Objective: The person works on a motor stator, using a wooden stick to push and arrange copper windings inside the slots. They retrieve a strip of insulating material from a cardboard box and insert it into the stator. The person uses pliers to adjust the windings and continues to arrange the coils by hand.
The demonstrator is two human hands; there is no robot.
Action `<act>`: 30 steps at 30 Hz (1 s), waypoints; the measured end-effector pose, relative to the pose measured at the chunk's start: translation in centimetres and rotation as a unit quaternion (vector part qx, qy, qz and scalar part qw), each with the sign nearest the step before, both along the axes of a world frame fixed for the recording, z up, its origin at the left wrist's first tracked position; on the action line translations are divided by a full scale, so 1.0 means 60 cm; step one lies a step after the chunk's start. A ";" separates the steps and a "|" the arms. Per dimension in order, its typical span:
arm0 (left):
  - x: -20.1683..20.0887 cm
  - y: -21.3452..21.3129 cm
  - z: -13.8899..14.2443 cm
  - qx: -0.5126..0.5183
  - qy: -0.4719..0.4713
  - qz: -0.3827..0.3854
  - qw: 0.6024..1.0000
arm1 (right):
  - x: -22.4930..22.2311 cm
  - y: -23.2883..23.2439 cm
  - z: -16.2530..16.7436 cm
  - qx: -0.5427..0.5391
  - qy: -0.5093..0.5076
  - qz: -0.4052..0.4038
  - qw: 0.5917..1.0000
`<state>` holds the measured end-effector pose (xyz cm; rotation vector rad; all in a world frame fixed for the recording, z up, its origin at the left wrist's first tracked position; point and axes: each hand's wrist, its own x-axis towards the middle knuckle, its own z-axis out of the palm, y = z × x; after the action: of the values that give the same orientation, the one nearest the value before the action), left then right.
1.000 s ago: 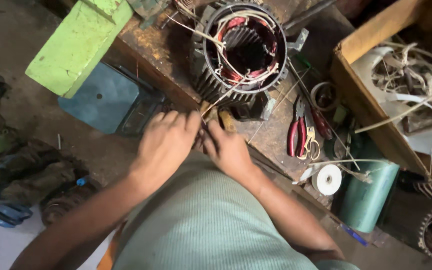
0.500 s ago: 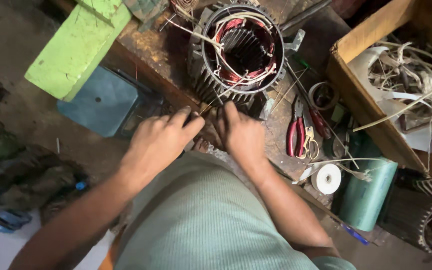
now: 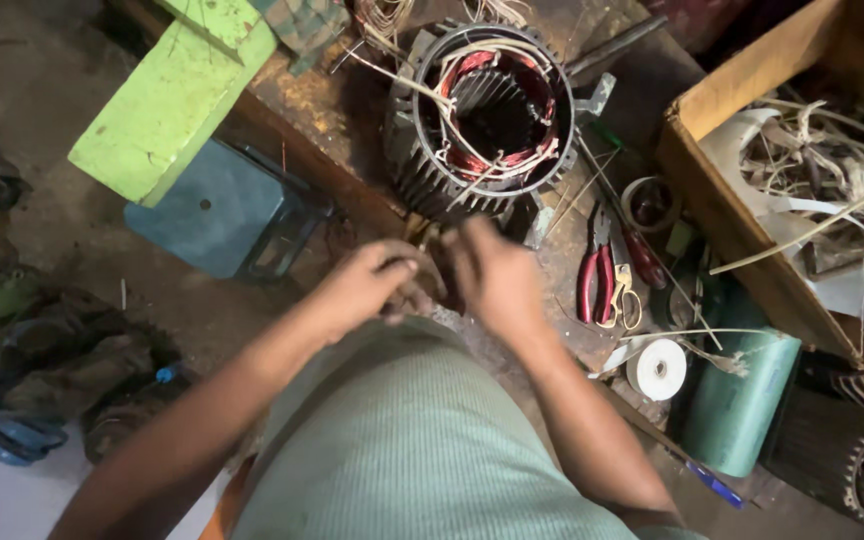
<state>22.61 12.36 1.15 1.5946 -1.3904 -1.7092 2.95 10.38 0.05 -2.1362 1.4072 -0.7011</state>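
Cluttered wooden workbench (image 3: pixel 332 120) with a finned motor stator (image 3: pixel 482 110) sitting upright on it, copper windings and loose leads showing. Compared to half a second ago, both hands have pulled back off the stator's front edge and bunched together just below it. Left hand (image 3: pixel 372 285) is curled around something small, can't tell what. Right hand (image 3: pixel 497 275) is blurred, grip unclear. Red-handled pliers (image 3: pixel 597 280) and a white tape roll (image 3: pixel 657 368) lie to the right.
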 end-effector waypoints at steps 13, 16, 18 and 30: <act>0.035 0.020 0.039 -0.448 -0.442 -0.190 0.753 | 0.019 0.011 -0.004 -0.016 0.128 0.047 0.991; 0.031 0.022 0.029 -0.468 -0.449 -0.182 0.739 | 0.015 0.006 -0.009 -0.026 0.092 0.041 0.995; 0.023 0.031 0.015 -0.446 -0.453 -0.178 0.751 | 0.020 -0.014 -0.013 -0.018 0.116 -0.038 0.992; 0.035 0.013 0.015 -0.407 -0.205 -0.042 0.889 | 0.006 0.025 0.024 -0.054 0.077 -0.004 0.996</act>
<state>24.70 13.13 2.02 1.4124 -2.0294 -0.6247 3.33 11.87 1.47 -2.3123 1.4885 -0.6421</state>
